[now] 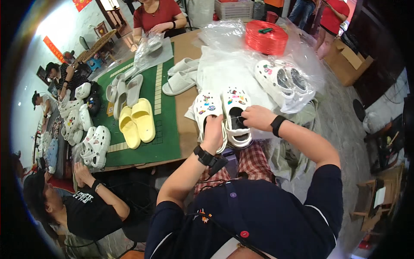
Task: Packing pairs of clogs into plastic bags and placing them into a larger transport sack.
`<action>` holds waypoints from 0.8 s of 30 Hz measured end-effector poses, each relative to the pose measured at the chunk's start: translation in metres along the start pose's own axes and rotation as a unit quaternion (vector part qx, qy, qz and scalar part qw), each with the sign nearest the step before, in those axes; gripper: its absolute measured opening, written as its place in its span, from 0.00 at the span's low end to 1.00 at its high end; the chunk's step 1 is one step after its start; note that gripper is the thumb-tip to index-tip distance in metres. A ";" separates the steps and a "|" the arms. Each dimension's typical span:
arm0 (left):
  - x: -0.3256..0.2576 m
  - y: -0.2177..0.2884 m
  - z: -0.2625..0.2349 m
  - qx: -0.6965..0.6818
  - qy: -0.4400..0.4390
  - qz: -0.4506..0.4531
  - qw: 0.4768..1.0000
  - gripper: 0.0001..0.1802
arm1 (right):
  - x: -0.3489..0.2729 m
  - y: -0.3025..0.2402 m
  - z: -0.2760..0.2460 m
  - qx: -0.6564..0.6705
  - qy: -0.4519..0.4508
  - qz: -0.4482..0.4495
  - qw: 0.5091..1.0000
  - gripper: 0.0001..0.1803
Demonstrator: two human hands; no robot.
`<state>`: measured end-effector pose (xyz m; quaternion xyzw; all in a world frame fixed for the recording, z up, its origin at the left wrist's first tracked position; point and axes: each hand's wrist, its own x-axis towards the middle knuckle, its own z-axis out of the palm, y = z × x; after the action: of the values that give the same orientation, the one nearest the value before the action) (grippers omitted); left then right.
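Observation:
A pair of white clogs with colourful charms stands at the table edge in front of me, toes pointing away. My left hand (213, 132) grips the left clog (208, 103) at its opening, with its fingers down inside and mostly hidden. At the right clog (236, 97), my right hand (257, 117) has its fingers closed at the opening's right rim, beside something dark inside the shoe. White wrapping sheets (224, 69) lie under and behind the pair. To the right, another pair of white clogs (276, 80) sits in a clear plastic bag.
A red twine roll (266, 38) stands at the back. Yellow slides (137, 123), grey slippers (125, 93) and pale slides (182, 80) rest toward the left, near more white clogs (95, 146). One person (86, 207) works at my left, another (157, 17) across the table.

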<state>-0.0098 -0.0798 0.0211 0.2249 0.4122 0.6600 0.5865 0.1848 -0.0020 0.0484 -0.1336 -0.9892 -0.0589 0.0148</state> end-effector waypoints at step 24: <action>-0.022 -0.002 -0.068 0.108 0.007 0.035 0.994 0.24 | 0.081 -0.049 -0.001 0.372 -0.057 0.425 0.823 0.21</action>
<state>-0.0566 -0.1201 -0.0144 0.2965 0.4768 0.6337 0.5321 0.0934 -0.0281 0.0472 -0.5282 -0.7805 0.3330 0.0305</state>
